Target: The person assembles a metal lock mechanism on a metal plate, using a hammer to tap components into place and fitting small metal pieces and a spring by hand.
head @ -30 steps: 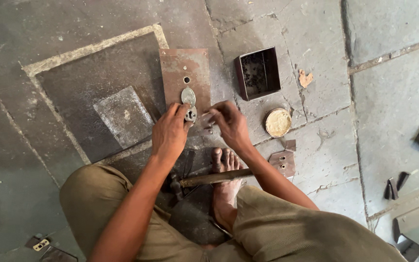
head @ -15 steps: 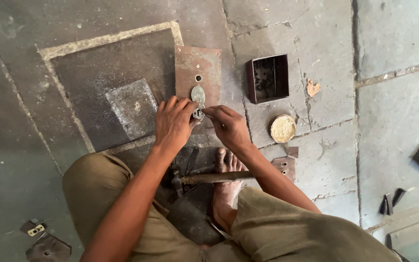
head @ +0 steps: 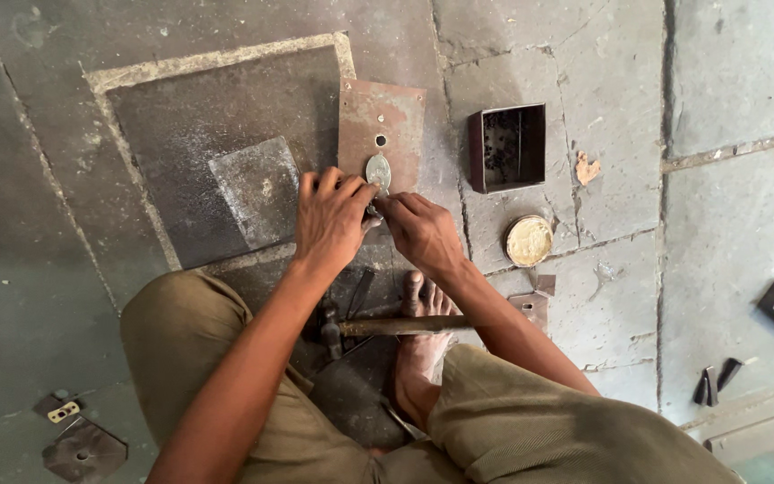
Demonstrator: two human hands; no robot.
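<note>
From my view down over the knees, both hands meet at one spot on the floor [head: 727,242]. The left hand [head: 329,224] and the right hand [head: 423,235] pinch together at the near end of a small oval metal piece [head: 378,169], which lies on a rusty rectangular plate [head: 396,112]. The oval piece runs away from me, its long axis pointing up the picture, so it sits just beyond the fingertips, far side of both grips. The left grip is closed, fingers curled down over the near end of the piece. The right grip is closed too, thumb and forefinger pressed in from the right, touching the left fingers. Whether a further small part is caught between the two hands I cannot tell, since the fingers cover that point. Both hands are about equally near; the left covers slightly more of the piece.

Counting what lies about:
- one rusty plate, with one round hole in it just beyond the oval piece
- one grey square sheet [head: 257,190] to the left, on a dark slab
- one open dark metal box [head: 507,148] to the right
- one round tin of pale paste [head: 528,240] nearer me than the box
- one hammer [head: 396,326] lying crosswise under my wrists, across a bare foot [head: 423,350]
- a few dark wedges [head: 714,381] well apart at the right
</note>
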